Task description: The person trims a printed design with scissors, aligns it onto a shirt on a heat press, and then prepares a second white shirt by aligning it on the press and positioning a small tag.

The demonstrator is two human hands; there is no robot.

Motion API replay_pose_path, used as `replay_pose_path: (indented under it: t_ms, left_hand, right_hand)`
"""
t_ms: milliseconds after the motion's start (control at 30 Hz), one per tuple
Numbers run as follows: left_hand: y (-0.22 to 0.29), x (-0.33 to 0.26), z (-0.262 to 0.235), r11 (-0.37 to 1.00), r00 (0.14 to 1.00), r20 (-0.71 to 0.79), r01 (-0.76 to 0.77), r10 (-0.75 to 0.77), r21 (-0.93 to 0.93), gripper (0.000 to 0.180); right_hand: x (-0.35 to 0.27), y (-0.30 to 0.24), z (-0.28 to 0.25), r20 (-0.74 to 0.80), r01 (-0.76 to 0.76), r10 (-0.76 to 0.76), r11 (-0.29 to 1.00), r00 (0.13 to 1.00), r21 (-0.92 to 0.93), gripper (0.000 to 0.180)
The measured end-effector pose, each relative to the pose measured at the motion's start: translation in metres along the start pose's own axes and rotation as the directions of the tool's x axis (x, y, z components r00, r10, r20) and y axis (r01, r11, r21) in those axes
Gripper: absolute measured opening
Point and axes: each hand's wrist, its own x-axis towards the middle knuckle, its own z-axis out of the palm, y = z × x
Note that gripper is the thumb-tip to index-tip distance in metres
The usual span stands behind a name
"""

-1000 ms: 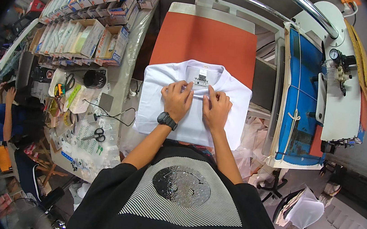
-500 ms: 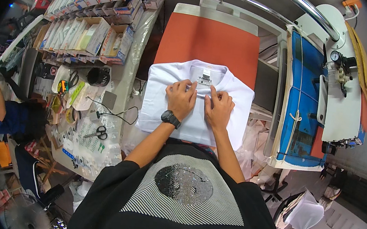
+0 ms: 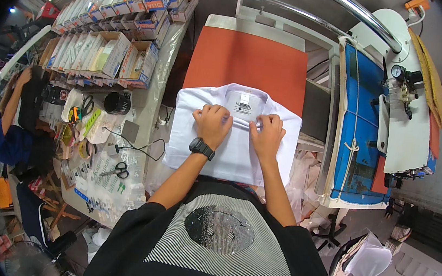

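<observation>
A white T-shirt (image 3: 229, 161) lies flat on the orange-red pad of a press bed, its neckline toward the far side. My left hand (image 3: 213, 126) and my right hand (image 3: 266, 136) rest on the shirt on either side of the front neckline. Fingers of both are bent and pinch the fabric there, which shows small folds between them. Inside the neck opening, a dark printed neck label (image 3: 243, 108) and a small white tag (image 3: 244, 97) are visible. The fingertips are partly hidden by the knuckles.
The orange-red pad (image 3: 246, 59) extends beyond the shirt. At right stands a machine with a blue-covered panel (image 3: 364, 127) and gauge (image 3: 397, 71). On the left table are scissors (image 3: 121, 170), a black mug (image 3: 117, 103) and boxes (image 3: 100, 53). A person (image 3: 6, 135) works far left.
My right hand has shifted slightly right, and the neck opening shows more of the label. The whole view has tilted a little. The person at far left now has raised arms beside something black.
</observation>
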Motion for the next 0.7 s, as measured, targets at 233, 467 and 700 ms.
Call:
replay_pose_path:
  t_ms: [233,467,700]
  left_hand:
    - [0.008,0.032,0.001,0.989,0.974,0.207,0.070,-0.096,0.132,0.074]
    - [-0.006,0.061,0.002,0.996,0.898,0.433,0.057,-0.078,0.062,0.075]
    - [-0.004,0.018,-0.003,0.990,0.981,0.154,-0.100,0.115,-0.104,0.044]
  right_hand:
    - [0.036,0.000,-0.001,0.254,0.043,-0.020,0.995,0.967,-0.085,0.064]
    - [0.061,0.003,-0.010,0.403,0.040,-0.006,0.996,0.915,-0.075,0.057]
    - [0.004,-0.007,-0.006,0.042,0.144,-0.143,0.989,0.989,-0.027,0.036]
